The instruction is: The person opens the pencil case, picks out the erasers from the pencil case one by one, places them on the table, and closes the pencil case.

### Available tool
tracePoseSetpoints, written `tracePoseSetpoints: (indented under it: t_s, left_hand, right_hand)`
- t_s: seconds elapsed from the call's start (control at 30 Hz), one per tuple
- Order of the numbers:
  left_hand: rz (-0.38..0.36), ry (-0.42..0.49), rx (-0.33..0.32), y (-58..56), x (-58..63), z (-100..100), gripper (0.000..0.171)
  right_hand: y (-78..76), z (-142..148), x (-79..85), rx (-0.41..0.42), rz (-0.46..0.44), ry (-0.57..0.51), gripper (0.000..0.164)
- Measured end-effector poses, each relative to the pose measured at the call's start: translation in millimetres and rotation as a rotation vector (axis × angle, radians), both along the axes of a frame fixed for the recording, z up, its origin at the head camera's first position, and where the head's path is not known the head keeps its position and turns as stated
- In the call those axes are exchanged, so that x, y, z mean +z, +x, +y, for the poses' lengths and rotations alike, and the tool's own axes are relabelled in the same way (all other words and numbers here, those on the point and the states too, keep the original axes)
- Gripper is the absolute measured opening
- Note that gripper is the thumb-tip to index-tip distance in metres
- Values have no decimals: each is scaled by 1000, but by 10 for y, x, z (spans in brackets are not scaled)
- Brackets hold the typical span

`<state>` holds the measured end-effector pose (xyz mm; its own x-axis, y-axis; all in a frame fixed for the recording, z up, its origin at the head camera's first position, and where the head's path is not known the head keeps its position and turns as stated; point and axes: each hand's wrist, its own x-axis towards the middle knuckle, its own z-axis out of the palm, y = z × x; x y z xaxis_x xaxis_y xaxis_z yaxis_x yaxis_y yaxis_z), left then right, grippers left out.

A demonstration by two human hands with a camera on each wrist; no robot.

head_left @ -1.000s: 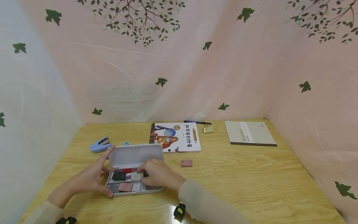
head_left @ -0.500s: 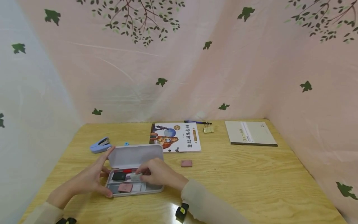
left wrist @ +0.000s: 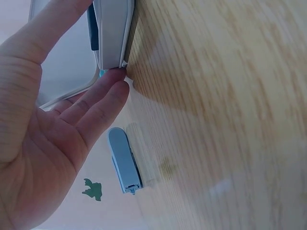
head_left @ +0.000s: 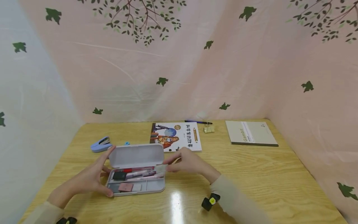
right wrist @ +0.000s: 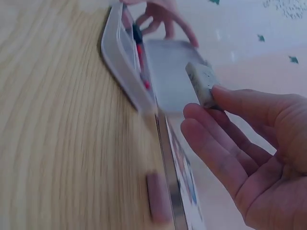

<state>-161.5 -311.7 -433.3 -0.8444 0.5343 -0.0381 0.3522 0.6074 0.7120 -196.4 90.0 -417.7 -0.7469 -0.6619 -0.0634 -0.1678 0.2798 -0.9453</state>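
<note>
An open pale pencil case lies on the table with its lid raised. My left hand holds its left end, thumb at the front corner and fingers by the back and lid; in the left wrist view fingertips touch the case's corner. My right hand pinches a greyish-white eraser between thumb and fingers, just over the case's right end. Inside the case lie several pens, a black block, a pink eraser and a small white block.
A blue stapler stands behind my left hand. Farther back are a picture book, a dark pen, a gold binder clip and a notebook. Another pink eraser lies right of the case, hidden by my right hand in the head view.
My right hand has lifted the greyish-white eraser from among the pens and moved right with it, uncovering the pens. My left hand and the case have stayed put.
</note>
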Motion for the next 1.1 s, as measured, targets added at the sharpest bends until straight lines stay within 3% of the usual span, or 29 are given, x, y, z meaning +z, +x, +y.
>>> tracePoseSetpoints:
  t_s: [0.2, 0.43, 0.87, 1.1]
  left_hand:
    - [-6, -1, 1, -3, 1, 12, 144]
    - [12, -12, 5, -6, 7, 18, 146]
    - [-24, -3, 12, -9, 4, -1, 145]
    - [-25, 5, 10, -9, -1, 2, 144]
  right_hand:
    - [-32, 681, -157, -107, -64, 70, 22]
    - [-69, 1279, -350, -241, -143, 38, 29]
    - [-108, 1401, -438, -283, -131, 52, 31]
    - [-123, 1432, -451, -297, -177, 42, 34]
